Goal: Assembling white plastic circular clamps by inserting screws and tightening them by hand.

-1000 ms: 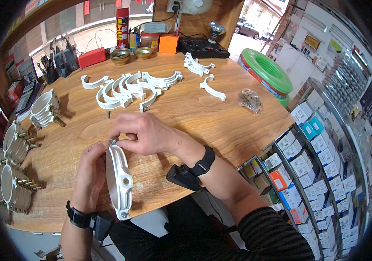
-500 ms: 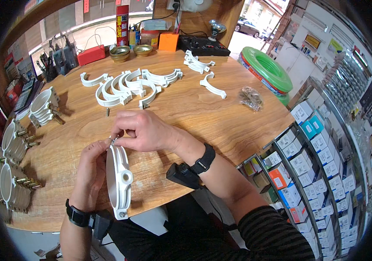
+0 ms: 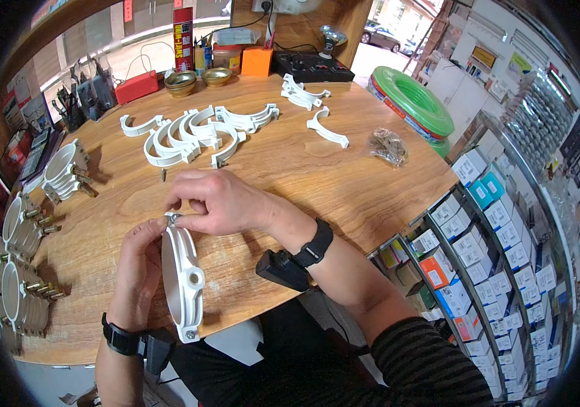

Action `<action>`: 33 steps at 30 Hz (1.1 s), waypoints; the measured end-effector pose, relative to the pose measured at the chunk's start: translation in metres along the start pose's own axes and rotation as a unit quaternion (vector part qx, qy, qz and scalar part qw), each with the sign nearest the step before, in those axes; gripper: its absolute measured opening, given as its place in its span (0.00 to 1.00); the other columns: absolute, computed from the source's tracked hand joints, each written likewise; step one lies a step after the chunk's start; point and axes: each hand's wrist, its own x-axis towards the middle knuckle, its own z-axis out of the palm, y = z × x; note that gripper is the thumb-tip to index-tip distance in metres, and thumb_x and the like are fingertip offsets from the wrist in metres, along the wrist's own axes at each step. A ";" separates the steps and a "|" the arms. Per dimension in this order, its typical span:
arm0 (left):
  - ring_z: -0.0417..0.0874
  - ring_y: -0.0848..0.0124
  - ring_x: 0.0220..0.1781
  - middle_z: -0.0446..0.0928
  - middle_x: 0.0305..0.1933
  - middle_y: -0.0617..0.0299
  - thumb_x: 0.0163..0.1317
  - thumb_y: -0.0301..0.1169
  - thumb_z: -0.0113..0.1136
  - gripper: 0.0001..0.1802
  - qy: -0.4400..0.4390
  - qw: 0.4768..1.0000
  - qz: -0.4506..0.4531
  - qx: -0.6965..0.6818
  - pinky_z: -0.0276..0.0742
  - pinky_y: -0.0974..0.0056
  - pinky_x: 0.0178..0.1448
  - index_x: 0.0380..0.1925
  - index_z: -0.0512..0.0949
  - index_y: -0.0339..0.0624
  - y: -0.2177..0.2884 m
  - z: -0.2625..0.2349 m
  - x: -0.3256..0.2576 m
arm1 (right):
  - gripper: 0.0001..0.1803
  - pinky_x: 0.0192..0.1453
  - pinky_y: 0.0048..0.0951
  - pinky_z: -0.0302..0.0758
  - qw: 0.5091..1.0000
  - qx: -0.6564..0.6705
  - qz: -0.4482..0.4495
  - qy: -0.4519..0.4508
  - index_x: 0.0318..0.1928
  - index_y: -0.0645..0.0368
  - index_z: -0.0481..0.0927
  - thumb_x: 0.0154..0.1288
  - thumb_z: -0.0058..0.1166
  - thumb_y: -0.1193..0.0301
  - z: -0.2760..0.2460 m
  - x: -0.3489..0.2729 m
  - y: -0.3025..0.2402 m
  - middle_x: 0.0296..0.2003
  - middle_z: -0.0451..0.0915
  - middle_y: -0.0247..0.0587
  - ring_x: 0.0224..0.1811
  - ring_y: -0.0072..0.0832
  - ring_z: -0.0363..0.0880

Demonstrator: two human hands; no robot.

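A white ring-shaped pipe clamp [image 3: 194, 302] stands tilted on edge near the table's front, with a threaded socket on its side and a screw at its lower end. My left hand [image 3: 139, 261] grips its upper end, thumb along the top and fingers mostly behind the ring. From above, my right hand [image 3: 221, 201] pinches at the clamp's top lug, where a small silver-coloured metal fastener [image 3: 172, 215] shows between the fingertips; its exact shape is partly hidden. Beyond my hands lie several loose white clamp halves [image 3: 161, 160], and a small bolt [image 3: 163, 175] stands on the table before them.
Stacked clamps with brass-coloured bolts [image 3: 47, 292] line the table's left side. A clear bag of small metal parts [image 3: 388, 147] lies right. Farther back are brass bowls [image 3: 181, 83], a red spray can [image 3: 183, 41] and a green hose coil [image 3: 415, 102]. Boxed shelves [image 3: 470, 247] stand right.
The view has shifted slightly. My right fingers have lifted a little off the clamp's top, so more of the metal fastener shows. The clamp and my left hand keep their hold.
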 end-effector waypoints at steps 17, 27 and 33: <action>0.75 0.72 0.31 0.75 0.29 0.60 0.57 0.34 0.50 0.11 -0.040 0.999 -0.025 -0.005 0.72 0.68 0.38 0.31 0.74 0.36 0.009 0.005 -0.012 | 0.07 0.22 0.17 0.62 0.997 0.042 0.017 -0.057 0.30 0.62 0.76 0.47 0.58 0.77 -0.002 0.001 -0.001 0.25 0.72 0.34 0.19 0.16 0.64; 0.76 0.73 0.29 0.75 0.29 0.61 0.57 0.34 0.50 0.12 -0.023 1.000 -0.008 0.017 0.73 0.67 0.35 0.33 0.74 0.37 0.006 0.001 -0.005 | 0.07 0.23 0.17 0.62 0.995 0.047 0.054 -0.067 0.30 0.62 0.77 0.47 0.57 0.78 -0.002 0.002 -0.004 0.27 0.73 0.32 0.20 0.16 0.64; 0.75 0.73 0.32 0.76 0.30 0.57 0.56 0.32 0.52 0.11 -0.051 0.999 -0.006 -0.015 0.71 0.69 0.39 0.31 0.75 0.32 0.009 0.003 -0.008 | 0.06 0.23 0.16 0.63 0.994 0.076 0.059 -0.044 0.30 0.62 0.76 0.47 0.56 0.78 -0.004 0.002 -0.008 0.26 0.73 0.32 0.21 0.16 0.65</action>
